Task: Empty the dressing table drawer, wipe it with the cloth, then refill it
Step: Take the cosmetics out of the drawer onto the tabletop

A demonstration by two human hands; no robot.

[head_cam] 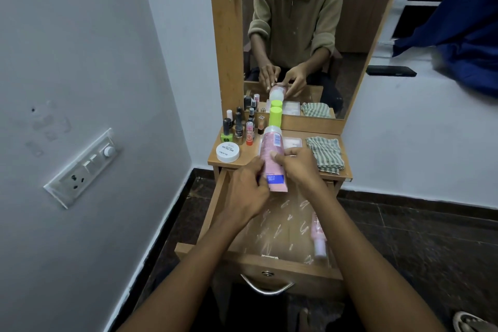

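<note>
The light is soft, cool and even, rather dim, and no lamp shows. Beyond the hands (272, 170) the mirror (296, 35) has no glare. Below the hands, the clear plastic liner (283, 226) in the drawer catches small white glints. The floor (417, 237) to their right lies dark. Straight lines bow toward the edges. The blue curtain (458, 35) far upper right is smeared.

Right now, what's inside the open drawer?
A clear plastic liner and one pink bottle by the drawer's right wall. The forearms hide parts of the floor.
</note>
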